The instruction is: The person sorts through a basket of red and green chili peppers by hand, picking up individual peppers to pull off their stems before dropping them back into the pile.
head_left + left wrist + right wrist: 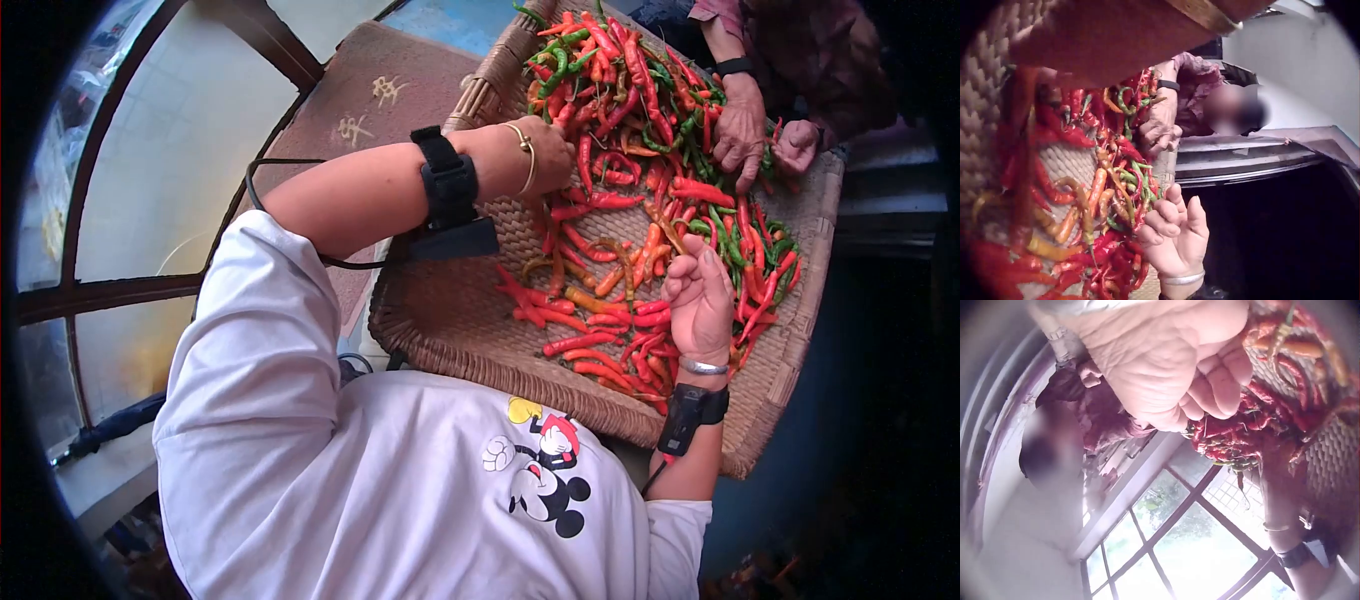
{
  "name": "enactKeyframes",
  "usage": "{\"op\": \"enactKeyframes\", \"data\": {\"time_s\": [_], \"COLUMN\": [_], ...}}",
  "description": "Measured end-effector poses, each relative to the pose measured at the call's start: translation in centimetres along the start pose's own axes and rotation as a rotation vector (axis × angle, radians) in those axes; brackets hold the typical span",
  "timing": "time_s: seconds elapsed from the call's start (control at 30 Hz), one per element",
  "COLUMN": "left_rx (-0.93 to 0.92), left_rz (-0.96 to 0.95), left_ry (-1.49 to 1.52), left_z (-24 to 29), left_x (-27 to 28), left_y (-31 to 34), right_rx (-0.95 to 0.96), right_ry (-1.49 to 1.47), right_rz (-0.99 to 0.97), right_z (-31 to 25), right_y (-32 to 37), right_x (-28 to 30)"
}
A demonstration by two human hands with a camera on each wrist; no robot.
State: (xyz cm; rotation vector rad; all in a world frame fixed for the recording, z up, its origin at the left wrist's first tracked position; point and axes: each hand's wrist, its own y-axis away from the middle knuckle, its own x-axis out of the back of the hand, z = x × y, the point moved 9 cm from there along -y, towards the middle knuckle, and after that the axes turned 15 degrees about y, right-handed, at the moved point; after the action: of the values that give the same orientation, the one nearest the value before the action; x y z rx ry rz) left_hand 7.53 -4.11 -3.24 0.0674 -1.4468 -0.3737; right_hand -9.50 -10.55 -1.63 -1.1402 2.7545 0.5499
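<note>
A large woven basket (480,372) holds a heap of red, orange and green chili peppers (650,90). My left hand (549,158), back upward, is at the heap's left edge among red chilies; its fingertips are hidden. Lower right, my right hand (700,305) is turned palm up over the basket, fingers loosely bent and thumb apart. No chili shows inside that palm in the left wrist view. A brownish chili (664,226) lies right at its fingertips in the head view. Red chilies (600,340) spread across the basket floor between my hands.
Across the basket, another person's hand (740,130) reaches into the chilies, with their other hand (796,148) close by. A brown mat (370,95) lies beyond the basket's left side. Framed glass panes (150,150) stand at the far left.
</note>
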Motion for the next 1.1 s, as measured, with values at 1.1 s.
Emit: {"op": "enactKeyframes", "data": {"time_s": [1.1], "left_rx": [-0.024], "left_rz": [0.397], "left_ry": [0.470], "left_z": [2.7], "left_x": [4.3], "left_y": [-1.5], "right_rx": [0.019], "right_ry": [0.334], "right_rz": [0.073], "right_z": [-0.3], "right_y": [0.5], "right_x": [0.2]}}
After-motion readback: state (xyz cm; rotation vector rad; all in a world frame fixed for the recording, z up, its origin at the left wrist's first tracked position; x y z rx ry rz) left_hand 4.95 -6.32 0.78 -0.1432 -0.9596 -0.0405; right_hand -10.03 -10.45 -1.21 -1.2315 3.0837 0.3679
